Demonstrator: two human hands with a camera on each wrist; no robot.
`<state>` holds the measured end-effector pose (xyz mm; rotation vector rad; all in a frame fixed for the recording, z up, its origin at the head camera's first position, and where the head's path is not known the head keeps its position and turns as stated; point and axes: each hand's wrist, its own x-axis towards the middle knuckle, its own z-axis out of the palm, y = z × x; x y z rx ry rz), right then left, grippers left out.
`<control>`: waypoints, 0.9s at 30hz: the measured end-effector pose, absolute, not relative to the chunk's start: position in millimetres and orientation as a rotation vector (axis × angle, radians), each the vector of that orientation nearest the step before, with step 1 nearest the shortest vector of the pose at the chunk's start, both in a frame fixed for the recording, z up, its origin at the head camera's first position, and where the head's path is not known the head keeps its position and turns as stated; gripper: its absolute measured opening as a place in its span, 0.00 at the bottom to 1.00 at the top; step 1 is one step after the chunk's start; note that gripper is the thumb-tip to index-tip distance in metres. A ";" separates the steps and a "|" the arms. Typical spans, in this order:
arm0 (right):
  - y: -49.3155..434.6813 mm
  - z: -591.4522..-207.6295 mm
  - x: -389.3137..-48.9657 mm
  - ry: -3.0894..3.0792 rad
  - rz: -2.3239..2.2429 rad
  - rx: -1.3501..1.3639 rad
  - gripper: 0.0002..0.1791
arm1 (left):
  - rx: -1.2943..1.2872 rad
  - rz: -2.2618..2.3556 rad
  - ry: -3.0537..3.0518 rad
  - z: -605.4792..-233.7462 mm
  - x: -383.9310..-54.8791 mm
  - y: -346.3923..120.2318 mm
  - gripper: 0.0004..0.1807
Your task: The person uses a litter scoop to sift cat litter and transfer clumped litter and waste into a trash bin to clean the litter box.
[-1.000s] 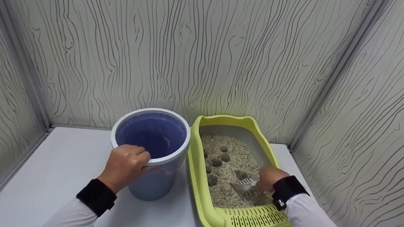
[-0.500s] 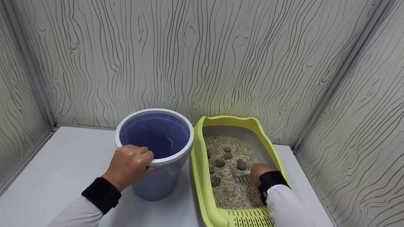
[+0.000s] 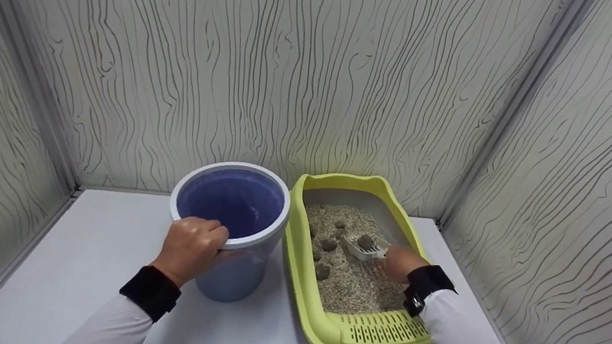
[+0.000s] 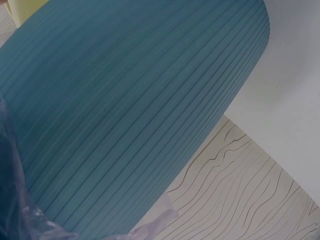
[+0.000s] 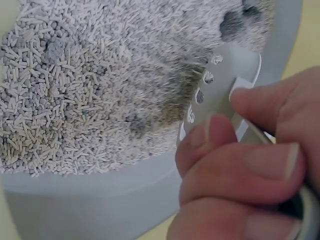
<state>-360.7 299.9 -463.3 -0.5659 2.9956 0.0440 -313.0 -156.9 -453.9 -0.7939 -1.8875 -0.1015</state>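
Observation:
My right hand [image 3: 401,263] grips the handle of a pale slotted litter scoop [image 3: 367,251] over the litter box [image 3: 296,272]. One brown clump [image 3: 365,241] rests in the scoop. Curled fingers [image 5: 235,175] and the scoop's slotted side [image 5: 220,85] show in the right wrist view. Several more clumps [image 3: 328,245] lie in the pellet litter [image 3: 351,289], mostly along the left side. My left hand [image 3: 193,248] holds the near rim of a blue bin [image 3: 231,277], whose ribbed outer wall [image 4: 135,100] fills much of the left wrist view.
A clear plastic liner [image 4: 50,225] hangs over the bin's edge. Bin and yellow litter box stand side by side on a white table [image 3: 101,253], close to a wood-grain patterned back wall [image 3: 270,78]. Similar panels rise at left and right.
The scoop has moved away from me through the litter and now carries a clump that lay beside it before. My left hand stays on the bin's rim.

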 end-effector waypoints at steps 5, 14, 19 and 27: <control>304.4 -448.7 -341.1 3.064 -0.376 -0.317 0.20 | -0.791 -0.083 -1.894 -452.9 -313.8 -157.0 0.33; 307.7 -437.2 -314.3 3.152 -0.596 -0.212 0.11 | -0.781 -0.105 -1.886 -455.3 -313.5 -155.8 0.33; 307.0 -438.2 -308.7 3.190 -0.661 -0.245 0.10 | -0.779 -0.110 -1.883 -456.7 -313.4 -154.7 0.33; 306.4 -439.8 -305.1 3.235 -0.655 -0.282 0.10 | -0.775 -0.117 -1.863 -456.6 -315.1 -156.4 0.34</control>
